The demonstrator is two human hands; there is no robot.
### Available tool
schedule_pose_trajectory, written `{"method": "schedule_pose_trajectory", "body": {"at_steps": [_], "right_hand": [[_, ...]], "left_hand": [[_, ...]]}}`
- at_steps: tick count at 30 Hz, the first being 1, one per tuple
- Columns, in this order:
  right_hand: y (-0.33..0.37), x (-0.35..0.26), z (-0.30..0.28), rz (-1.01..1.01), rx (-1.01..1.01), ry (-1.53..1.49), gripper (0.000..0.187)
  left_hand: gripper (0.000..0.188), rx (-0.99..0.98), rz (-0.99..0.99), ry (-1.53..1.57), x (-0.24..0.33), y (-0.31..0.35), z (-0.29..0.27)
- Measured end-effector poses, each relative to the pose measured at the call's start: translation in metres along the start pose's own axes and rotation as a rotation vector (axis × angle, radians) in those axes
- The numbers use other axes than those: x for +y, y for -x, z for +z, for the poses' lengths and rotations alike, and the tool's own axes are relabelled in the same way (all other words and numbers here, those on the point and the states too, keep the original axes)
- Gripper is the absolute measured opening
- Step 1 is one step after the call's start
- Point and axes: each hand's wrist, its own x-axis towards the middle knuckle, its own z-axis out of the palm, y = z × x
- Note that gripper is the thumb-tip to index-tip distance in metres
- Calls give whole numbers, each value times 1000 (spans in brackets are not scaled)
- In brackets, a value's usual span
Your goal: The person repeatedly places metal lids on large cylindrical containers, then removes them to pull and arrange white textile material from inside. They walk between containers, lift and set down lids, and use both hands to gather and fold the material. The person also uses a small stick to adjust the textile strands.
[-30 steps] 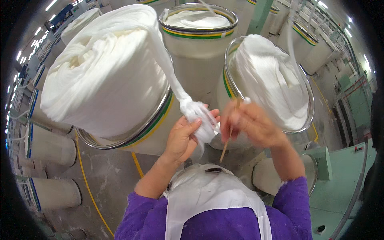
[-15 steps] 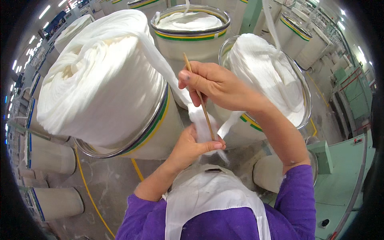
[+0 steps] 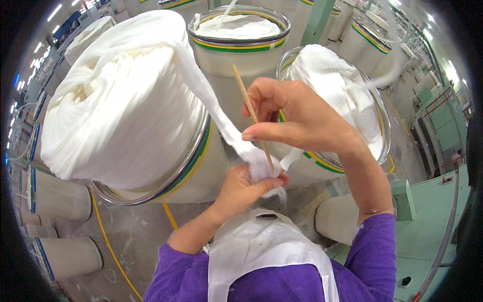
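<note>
A thin wooden stick (image 3: 243,92) slants down in front of me, passing behind my right thumb. My right hand (image 3: 297,116) has its fingers curled and its thumb across the stick. The stick's lower end rests against a white fibre sliver (image 3: 259,163), bunched over my left hand. My left hand (image 3: 246,183) is closed on this bunched sliver, its thumb by the stick's lower tip. From there the sliver runs up to the big coiled heap of sliver (image 3: 131,100) at the left. Another strand (image 3: 291,158) leads from the bunch toward the right can.
The heap bulges above a can with a metal rim (image 3: 151,199). A second sliver can (image 3: 236,53) stands ahead, a third (image 3: 375,100) at the right. Several cans lie along the left. A green machine panel (image 3: 427,226) is at the lower right. Yellow lines (image 3: 108,241) mark the floor.
My right hand has shifted a little right and down along the stick, its thumb now stretched across it. The sliver is bunched more tightly over my left hand.
</note>
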Motion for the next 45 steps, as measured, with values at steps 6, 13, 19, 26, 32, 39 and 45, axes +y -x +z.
{"method": "schedule_pose_trajectory", "body": {"at_steps": [6,13,19,26,32,39,45], "right_hand": [[-4,5,1,-33,-31,-45,24],[-3,2,0,-56,-26,-126,24],[-1,3,8,-120,57,-96,22],[6,5,15,22,147,-145,19],[12,14,21,-22,200,24,18],[21,16,29,34,259,30,17],[25,14,35,54,306,-115,21]], "left_hand": [[21,-63,24,-64,7,-4,0],[22,-119,41,-17,9,-10,-6],[22,-144,44,28,8,-13,-7],[22,-126,103,-67,2,-15,-9],[25,-104,98,9,-4,-12,-6],[25,-16,49,62,-9,-4,3],[27,-19,-34,-15,-6,1,5]]}}
